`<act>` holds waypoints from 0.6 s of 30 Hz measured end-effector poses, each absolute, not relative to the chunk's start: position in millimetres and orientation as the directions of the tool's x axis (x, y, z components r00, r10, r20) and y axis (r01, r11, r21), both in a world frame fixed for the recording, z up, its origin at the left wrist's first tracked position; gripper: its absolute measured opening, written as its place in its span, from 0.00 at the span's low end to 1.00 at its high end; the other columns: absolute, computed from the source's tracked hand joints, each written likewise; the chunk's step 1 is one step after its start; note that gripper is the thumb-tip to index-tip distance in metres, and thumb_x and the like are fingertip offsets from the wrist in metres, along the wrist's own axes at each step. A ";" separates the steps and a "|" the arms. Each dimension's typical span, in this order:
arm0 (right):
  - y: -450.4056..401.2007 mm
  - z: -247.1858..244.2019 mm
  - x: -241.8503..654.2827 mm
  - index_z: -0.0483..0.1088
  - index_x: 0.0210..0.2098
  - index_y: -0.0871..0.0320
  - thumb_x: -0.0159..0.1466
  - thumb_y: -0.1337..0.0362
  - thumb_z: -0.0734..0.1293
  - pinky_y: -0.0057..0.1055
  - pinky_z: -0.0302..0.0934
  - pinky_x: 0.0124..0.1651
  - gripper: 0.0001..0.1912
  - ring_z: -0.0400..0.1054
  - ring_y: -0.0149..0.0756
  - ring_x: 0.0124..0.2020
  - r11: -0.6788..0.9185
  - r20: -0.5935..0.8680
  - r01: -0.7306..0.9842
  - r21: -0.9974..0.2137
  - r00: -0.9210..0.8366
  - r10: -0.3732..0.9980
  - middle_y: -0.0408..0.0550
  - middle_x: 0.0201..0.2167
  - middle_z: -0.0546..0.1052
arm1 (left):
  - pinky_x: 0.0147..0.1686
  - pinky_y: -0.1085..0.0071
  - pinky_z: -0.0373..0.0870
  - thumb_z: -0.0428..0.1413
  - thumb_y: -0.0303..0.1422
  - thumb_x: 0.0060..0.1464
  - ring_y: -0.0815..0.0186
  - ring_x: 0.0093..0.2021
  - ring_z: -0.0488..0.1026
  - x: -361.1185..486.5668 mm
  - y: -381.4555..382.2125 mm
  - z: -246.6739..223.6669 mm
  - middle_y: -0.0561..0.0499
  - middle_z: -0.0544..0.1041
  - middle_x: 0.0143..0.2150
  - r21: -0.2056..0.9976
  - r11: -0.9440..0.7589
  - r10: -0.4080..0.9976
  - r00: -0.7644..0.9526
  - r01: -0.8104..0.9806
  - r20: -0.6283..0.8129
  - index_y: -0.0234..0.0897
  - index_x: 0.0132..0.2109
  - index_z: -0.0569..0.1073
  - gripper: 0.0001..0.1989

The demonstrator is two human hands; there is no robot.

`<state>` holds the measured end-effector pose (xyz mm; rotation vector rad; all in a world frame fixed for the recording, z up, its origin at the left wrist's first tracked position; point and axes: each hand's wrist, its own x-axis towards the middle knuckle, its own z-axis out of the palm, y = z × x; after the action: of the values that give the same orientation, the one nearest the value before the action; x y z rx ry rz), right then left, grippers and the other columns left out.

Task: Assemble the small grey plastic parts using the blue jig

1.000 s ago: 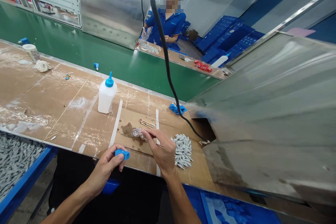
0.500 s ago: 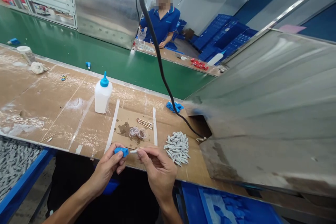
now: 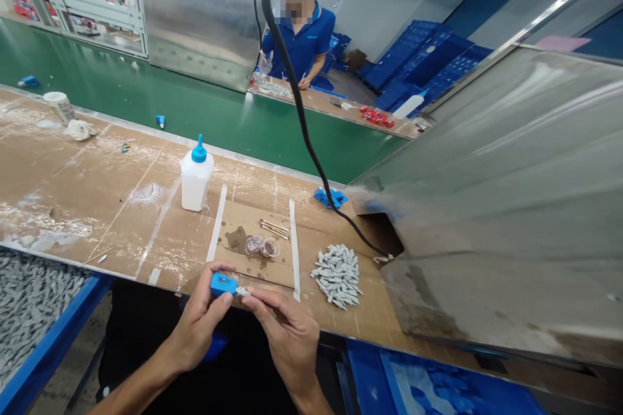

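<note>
My left hand (image 3: 198,319) grips a blue plastic block (image 3: 222,284) at the front edge of the wooden bench. My right hand (image 3: 286,331) pinches a small pale grey part (image 3: 242,292), its tip at the block's side. Behind my hands lies a cardboard sheet (image 3: 253,240) with a brown stain, two clear round rings (image 3: 260,246) and a few thin sticks (image 3: 274,228). A pile of grey parts (image 3: 337,275) sits to the right. A white bottle with a blue nozzle (image 3: 196,180) stands to the left.
A black cable (image 3: 311,136) hangs down to the bench beside a steel hood (image 3: 501,194) at right. A green conveyor belt (image 3: 146,117) runs behind the bench. A bin of grey parts (image 3: 34,318) sits at lower left. Across the belt, a person in a blue shirt (image 3: 302,45) works.
My right hand has moved left and brought the small grey part up to the blue block. My left hand has turned the block slightly. The rings on the cardboard now lie uncovered.
</note>
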<state>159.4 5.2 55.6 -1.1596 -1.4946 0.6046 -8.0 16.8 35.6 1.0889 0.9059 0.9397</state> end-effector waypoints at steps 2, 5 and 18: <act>1.0 58.2 159.9 0.80 0.42 0.51 0.63 0.72 0.73 0.22 0.74 0.42 0.11 0.79 0.31 0.36 0.424 0.462 0.359 -0.831 0.022 0.887 0.40 0.36 0.83 | 0.47 0.65 0.62 0.49 0.40 0.69 0.62 0.43 0.67 -14.3 17.5 36.5 0.51 0.69 0.47 0.997 0.063 0.942 0.332 -0.041 -0.045 0.44 0.57 0.63 0.13; -5.1 62.0 162.1 0.78 0.44 0.53 0.63 0.75 0.73 0.23 0.74 0.45 0.13 0.79 0.31 0.38 0.480 0.507 0.387 -0.787 -0.035 0.861 0.42 0.39 0.83 | 0.45 0.64 0.61 0.47 0.39 0.69 0.61 0.42 0.65 -19.9 19.5 35.8 0.51 0.67 0.45 0.991 -0.124 0.923 0.374 0.050 0.096 0.43 0.52 0.63 0.09; -16.3 63.1 167.2 0.76 0.48 0.56 0.63 0.78 0.72 0.23 0.74 0.41 0.17 0.78 0.31 0.38 0.551 0.566 0.336 -0.764 -0.059 0.822 0.44 0.39 0.81 | 0.40 0.65 0.62 0.44 0.39 0.70 0.61 0.39 0.61 -15.8 16.1 33.9 0.52 0.62 0.41 0.941 -0.339 0.833 0.469 0.018 0.292 0.45 0.53 0.62 0.09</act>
<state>167.2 -16.3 63.1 -0.9920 -1.6434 0.5304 -15.8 16.1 33.9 1.7108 0.7346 1.0136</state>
